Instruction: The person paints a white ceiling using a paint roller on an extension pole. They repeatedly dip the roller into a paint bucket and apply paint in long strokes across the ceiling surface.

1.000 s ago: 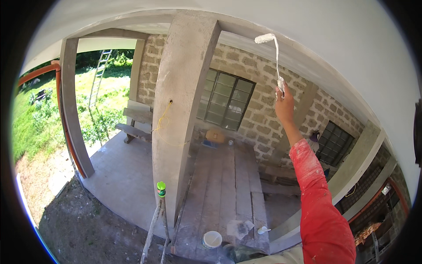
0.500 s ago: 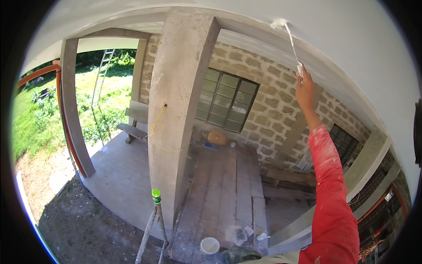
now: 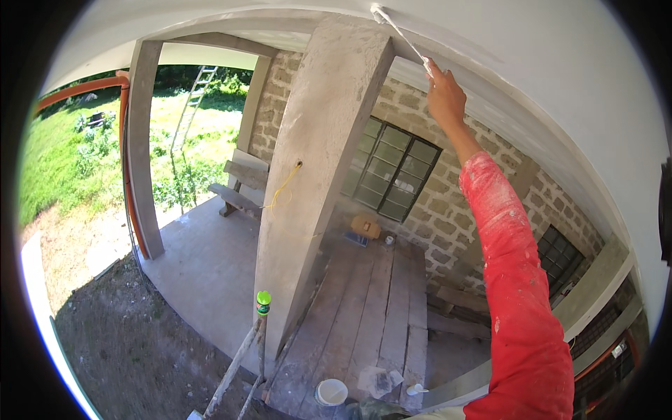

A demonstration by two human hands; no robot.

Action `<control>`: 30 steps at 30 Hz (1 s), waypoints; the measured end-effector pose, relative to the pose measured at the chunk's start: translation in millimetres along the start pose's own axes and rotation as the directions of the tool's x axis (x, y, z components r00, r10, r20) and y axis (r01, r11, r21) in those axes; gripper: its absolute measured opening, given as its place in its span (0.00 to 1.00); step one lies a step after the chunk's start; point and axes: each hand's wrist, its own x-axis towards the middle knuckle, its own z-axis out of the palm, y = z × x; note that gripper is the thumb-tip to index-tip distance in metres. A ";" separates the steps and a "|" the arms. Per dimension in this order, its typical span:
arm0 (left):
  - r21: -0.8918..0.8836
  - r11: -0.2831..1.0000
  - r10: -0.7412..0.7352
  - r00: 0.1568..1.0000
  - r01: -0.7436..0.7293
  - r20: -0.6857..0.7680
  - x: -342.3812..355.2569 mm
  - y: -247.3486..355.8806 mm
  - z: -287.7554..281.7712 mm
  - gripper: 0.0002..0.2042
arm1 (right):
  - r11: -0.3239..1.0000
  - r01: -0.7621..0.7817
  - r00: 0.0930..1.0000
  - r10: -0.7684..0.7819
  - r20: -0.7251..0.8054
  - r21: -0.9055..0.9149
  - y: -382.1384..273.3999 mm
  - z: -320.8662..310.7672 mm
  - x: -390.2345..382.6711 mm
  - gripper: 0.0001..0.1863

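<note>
One white-coated paint roller [image 3: 402,35], slender-framed, extends up and left from the right hand [image 3: 446,96], closed round its grip (left hand unseen, state undeterminable), with concrete pillar [image 3: 318,126] leftward and white bucket [image 3: 318,396] far below.

Holds a paint roller [image 3: 400,31] in the right hand [image 3: 447,99], fingers [image 3: 436,73] round the handle [image 3: 427,64]. Has the roller head [image 3: 379,13] up and left of the fingers, at the white ceiling's [image 3: 560,77] edge. Faces a concrete post [image 3: 315,126] with yellow wire [image 3: 282,189] below and left of the fingers, a window [image 3: 385,164] more directly below, a white bucket [image 3: 320,399] far below on planks [image 3: 374,332].
</note>
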 end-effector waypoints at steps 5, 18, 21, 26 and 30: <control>-0.001 0.999 -0.044 0.999 0.044 -0.013 1.9 -12.4 -2.9 0.25 | 1.000 -0.015 0.999 0.016 -0.052 0.013 19.8 -10.4 -11.5 0.23; -0.042 0.998 -0.054 0.996 0.051 -0.072 25.0 1.4 -15.1 0.22 | 0.982 -0.161 0.965 0.135 -0.224 -0.102 213.0 -123.2 -137.5 0.29; -0.046 0.998 -0.046 0.996 0.042 -0.083 27.2 6.8 -21.9 0.22 | 0.968 -0.209 0.960 0.177 -0.215 -0.138 249.3 -152.6 -159.2 0.28; -0.083 0.996 -0.027 0.988 0.014 -0.154 23.9 7.1 -16.7 0.18 | 0.931 -0.318 0.942 0.289 -0.168 -0.179 290.5 -198.9 -195.0 0.27; 0.024 0.998 -0.055 0.993 0.058 -0.107 21.5 12.0 -15.3 0.16 | 0.978 -0.148 0.953 0.101 -0.287 -0.149 324.7 -208.4 -212.4 0.27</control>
